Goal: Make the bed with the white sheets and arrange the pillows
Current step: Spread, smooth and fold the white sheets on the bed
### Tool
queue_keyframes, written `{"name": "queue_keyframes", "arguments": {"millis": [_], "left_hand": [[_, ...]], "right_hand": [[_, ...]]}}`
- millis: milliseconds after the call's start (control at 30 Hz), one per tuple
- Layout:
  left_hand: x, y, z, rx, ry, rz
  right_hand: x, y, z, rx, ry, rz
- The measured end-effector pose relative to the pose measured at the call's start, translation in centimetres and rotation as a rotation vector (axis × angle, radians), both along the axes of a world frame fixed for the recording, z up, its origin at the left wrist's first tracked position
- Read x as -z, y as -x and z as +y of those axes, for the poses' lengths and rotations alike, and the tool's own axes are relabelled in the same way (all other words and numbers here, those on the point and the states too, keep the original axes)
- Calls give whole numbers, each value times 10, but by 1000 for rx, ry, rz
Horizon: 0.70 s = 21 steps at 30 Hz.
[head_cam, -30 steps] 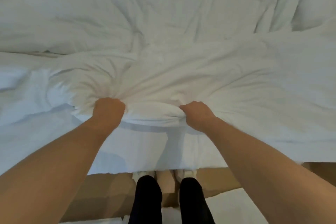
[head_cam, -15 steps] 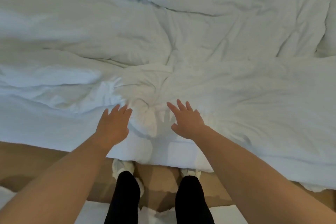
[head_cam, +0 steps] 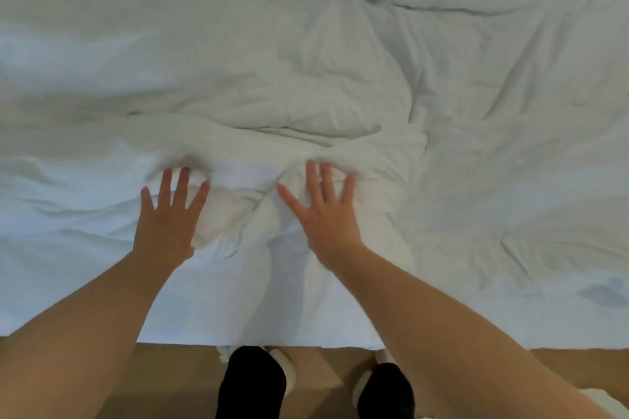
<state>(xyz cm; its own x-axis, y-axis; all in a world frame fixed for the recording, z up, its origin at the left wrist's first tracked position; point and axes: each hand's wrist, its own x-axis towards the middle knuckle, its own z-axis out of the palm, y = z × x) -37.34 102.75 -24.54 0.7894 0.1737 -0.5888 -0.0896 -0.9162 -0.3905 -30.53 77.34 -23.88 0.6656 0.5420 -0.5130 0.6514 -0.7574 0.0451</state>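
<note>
Cropped bed, half-hidden feet
The white sheets (head_cam: 340, 61) run past three edges; the right forearm (head_cam: 476, 333) covers most of one slipper (head_cam: 365, 382).

The bed (head_cam: 102, 320) is covered from side to side by a crumpled white sheet (head_cam: 374, 54), which is bunched into a thick ridge (head_cam: 279, 133) toward the near side. The sheet's hem hangs over the near edge, above a brown floor (head_cam: 163, 374).

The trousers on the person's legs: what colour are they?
The trousers are black, seen best in the head view.
</note>
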Motion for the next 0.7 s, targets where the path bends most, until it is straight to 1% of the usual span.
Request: {"name": "queue_keyframes", "arguments": {"millis": [100,167,233,267,333,400,467,533,633,700], "left_hand": [[35,-21,25,117,34,-72],[60,-38,32,173,63,-79],[70,-52,38,201,96,-85],[65,-61,38,219,129,-109],[46,-79,38,187,183,-30],[23,-80,52,123,130,75],[-6,-56,87,103,53,165],[-36,-20,129,114,-27,191],[-57,25,161,6,-35,264],[-50,39,153,-41,-2,230]], "right_hand": [[31,-18,9,112,61,-60],[46,-27,16,110,96,-88],[51,-34,26,154,53,-67],[48,-37,30,213,-3,-47],[41,-42,34,347,-101,-13],[30,-37,43,423,-181,58],[19,-14,64,419,-265,168],[11,15,94,384,-304,262],[10,47,125,309,-279,324],[17,57,126,338,-237,327]]}}
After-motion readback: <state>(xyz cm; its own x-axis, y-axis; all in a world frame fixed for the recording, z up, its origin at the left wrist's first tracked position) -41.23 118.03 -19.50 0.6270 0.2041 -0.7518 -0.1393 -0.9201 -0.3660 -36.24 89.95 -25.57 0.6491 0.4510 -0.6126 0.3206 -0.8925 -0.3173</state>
